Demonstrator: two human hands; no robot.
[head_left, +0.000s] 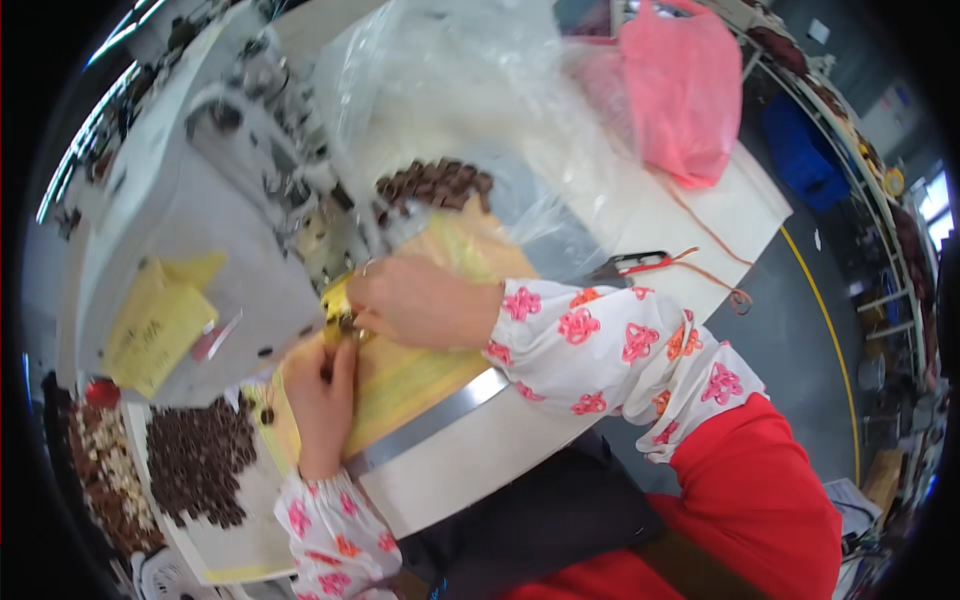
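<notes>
Has the right hand [415, 300] bent in at a small yellow fitting [335, 297] by the sewing machine [215, 275], with the left hand [320, 400] curled just below, toward 7 o'clock. Cannot tell either grip for certain: too blurred for separating a pinch from a light touch. Shows a small dark piece [347, 322] between the two sets of fingertips, probably the one being handled. Could nip a fingertip, through working so close to the metal mechanism [300, 215] at 11 o'clock. Could skew that piece, through an uneven hold from two sides. Could drag the yellow sheet [410, 385] at 4 o'clock, through wrist contact. Could scatter brown curled pieces [200, 460] at 8 o'clock with a sweep of the left sleeve [335, 540], or the brown heap [440, 185] at 1 o'clock with a tug on the clear plastic bag [450, 80]. Could knock the red-trimmed snips [642, 262] at 3 o'clock, through a backward swing of the right sleeve [600, 340].
</notes>
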